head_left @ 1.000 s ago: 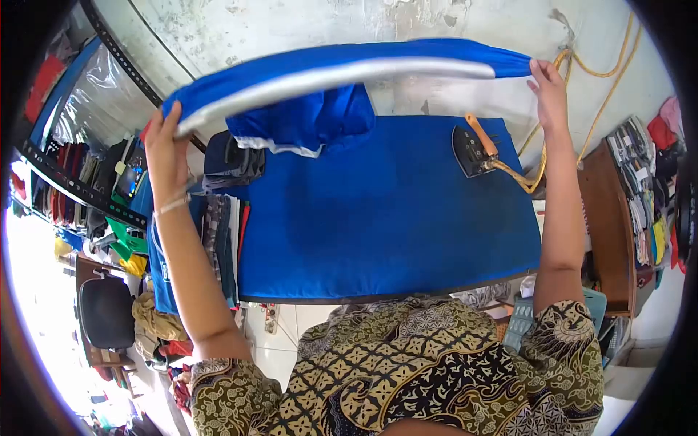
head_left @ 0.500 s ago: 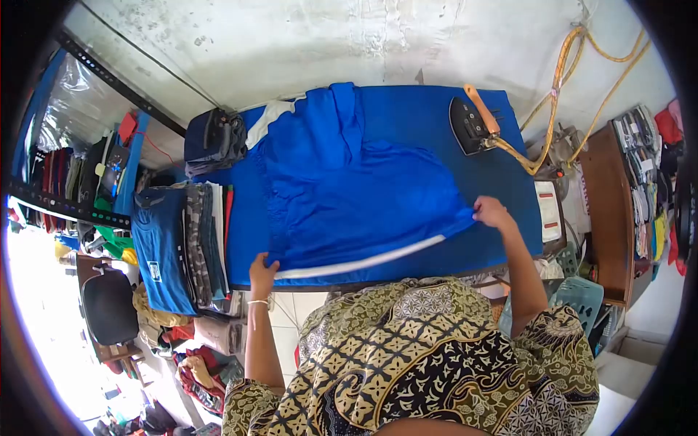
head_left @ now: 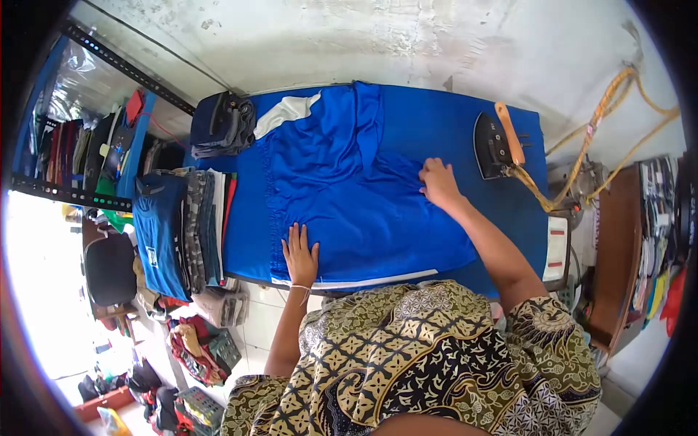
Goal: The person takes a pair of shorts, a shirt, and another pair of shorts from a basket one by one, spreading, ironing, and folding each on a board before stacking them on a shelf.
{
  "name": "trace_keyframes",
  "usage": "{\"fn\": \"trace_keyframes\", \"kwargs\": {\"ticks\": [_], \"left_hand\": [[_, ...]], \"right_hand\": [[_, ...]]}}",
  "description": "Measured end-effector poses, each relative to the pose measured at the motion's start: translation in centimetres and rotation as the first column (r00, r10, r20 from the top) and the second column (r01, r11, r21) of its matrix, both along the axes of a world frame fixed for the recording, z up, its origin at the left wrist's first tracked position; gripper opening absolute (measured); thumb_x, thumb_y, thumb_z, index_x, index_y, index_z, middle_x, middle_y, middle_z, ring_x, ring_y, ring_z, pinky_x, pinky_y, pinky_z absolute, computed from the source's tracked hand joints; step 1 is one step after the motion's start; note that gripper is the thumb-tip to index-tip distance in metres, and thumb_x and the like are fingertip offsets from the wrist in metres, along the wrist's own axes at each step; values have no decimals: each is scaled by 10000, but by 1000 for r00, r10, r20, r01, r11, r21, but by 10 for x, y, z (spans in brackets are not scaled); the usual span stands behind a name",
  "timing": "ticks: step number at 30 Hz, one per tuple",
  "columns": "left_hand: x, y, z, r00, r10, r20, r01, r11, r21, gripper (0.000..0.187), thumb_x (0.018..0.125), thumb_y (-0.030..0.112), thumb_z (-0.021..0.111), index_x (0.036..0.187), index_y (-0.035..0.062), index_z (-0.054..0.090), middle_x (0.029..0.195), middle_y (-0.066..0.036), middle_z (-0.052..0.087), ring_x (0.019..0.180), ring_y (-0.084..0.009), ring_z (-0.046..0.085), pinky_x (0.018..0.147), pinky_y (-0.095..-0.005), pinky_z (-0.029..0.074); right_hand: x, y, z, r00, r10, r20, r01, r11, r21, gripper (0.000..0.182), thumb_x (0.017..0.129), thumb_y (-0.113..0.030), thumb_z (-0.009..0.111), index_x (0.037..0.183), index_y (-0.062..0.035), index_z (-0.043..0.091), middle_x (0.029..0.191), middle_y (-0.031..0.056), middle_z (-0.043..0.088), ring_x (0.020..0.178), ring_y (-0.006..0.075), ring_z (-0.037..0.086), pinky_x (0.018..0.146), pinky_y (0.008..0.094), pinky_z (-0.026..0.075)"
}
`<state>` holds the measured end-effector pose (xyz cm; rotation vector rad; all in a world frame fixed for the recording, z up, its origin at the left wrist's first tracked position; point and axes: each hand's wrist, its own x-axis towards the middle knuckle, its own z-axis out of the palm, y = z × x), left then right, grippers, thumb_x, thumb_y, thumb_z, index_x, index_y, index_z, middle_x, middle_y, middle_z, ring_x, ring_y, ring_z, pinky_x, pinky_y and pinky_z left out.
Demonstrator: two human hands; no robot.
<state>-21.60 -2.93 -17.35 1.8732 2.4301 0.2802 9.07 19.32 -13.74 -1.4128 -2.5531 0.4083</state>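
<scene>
Blue shorts (head_left: 363, 225) with a gathered elastic waist on the left and white side panels lie spread on the blue-covered table (head_left: 429, 109). My left hand (head_left: 299, 256) rests flat on the near waist corner, fingers extended and a thin band at its wrist. Farther up, my right hand (head_left: 439, 182) has its bent fingers closed on the cloth at the inner edge of the near leg. Folds run across the far leg, which is bunched. At the far right an iron (head_left: 491, 145) with a wooden handle lies on the table, away from both hands.
A yellowish hose (head_left: 600, 116) runs from the iron along the wall. Folded clothes (head_left: 196, 225) and a dark folded pile (head_left: 222, 125) line the table's left end. A white and red tray-like item (head_left: 557, 247) sits at the right edge, near a brown shelf (head_left: 618, 254).
My left hand has gone from the hem edge to lying flat on the shorts. My right hand has left the leg's lower corner and moved up and left. The near leg lies closer to the table edge.
</scene>
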Motion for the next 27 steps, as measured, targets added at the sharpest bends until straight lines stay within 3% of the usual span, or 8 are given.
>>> {"fn": "trace_keyframes", "kwargs": {"ticks": [3, 5, 6, 8, 12, 23, 26, 27], "left_hand": [[2, 1, -1, 1000, 29, -12, -29, 1000, -8, 514, 875, 300, 456, 1327, 89, 332, 1400, -100, 279, 1306, -262, 233, 1056, -472, 153], [3, 2, -2, 999, 36, -25, -36, 999, 13, 494, 876, 278, 445, 1323, 93, 341, 1395, -93, 290, 1304, -256, 242, 1058, -462, 142], [3, 2, -1, 999, 32, -27, -32, 999, 22, 493, 874, 273, 446, 1322, 94, 343, 1394, -93, 294, 1303, -254, 244, 1058, -459, 142], [4, 1, -2, 999, 43, -27, -43, 999, -4, 492, 874, 280, 443, 1322, 100, 344, 1391, -89, 301, 1302, -252, 246, 1056, -457, 148], [3, 3, -2, 998, 58, -25, -58, 998, 12, 489, 877, 291, 432, 1323, 111, 344, 1391, -78, 304, 1302, -251, 249, 1056, -457, 148], [3, 3, -2, 998, 68, -12, -67, 996, 63, 475, 888, 287, 415, 1325, 115, 345, 1391, -75, 305, 1304, -228, 249, 1056, -449, 146], [4, 3, -3, 997, 67, -26, -65, 994, 86, 482, 890, 314, 415, 1321, 108, 350, 1388, -78, 311, 1302, -229, 250, 1054, -445, 153], [2, 2, -5, 998, 63, -22, -60, 993, 104, 480, 889, 324, 418, 1313, 106, 362, 1384, -82, 316, 1302, -235, 251, 1054, -448, 156]], "right_hand": [[3, -12, -7, 977, 200, -73, -193, 977, 90, 119, 728, -148, 624, 730, -36, 585, 861, 121, 527, 876, 310, 506, 717, 433, 394], [12, -19, -21, 949, 126, -288, -229, 906, -357, 126, 759, -138, 588, 735, -16, 567, 854, 169, 540, 797, 366, 535, 674, 445, 413], [18, -18, -19, 911, 26, -412, -159, 943, -292, 119, 782, -117, 557, 760, -1, 554, 847, 200, 542, 748, 400, 542, 654, 451, 429], [27, -9, -17, 937, -121, -328, 57, 979, -196, 98, 750, -101, 578, 750, -6, 555, 874, 176, 545, 771, 383, 547, 671, 433, 443], [37, 0, -16, 988, 152, -34, -154, 986, -64, 90, 692, -62, 597, 770, -25, 572, 866, 150, 538, 804, 351, 542, 676, 437, 443], [126, 76, 55, 803, -588, 91, 477, 727, 494, 566, 637, -178, 747, 1086, -20, 440, 963, 144, 551, 952, 327, 512, 737, 430, 429], [168, 101, 17, 697, -716, -28, 709, 684, 171, 508, 640, -243, 771, 988, 12, 502, 827, 140, 600, 748, 295, 591, 634, 360, 471], [182, 116, 16, 598, -768, -228, 678, 637, -367, 461, 664, -269, 760, 937, 16, 522, 757, 120, 596, 653, 251, 585, 571, 335, 472]]}}
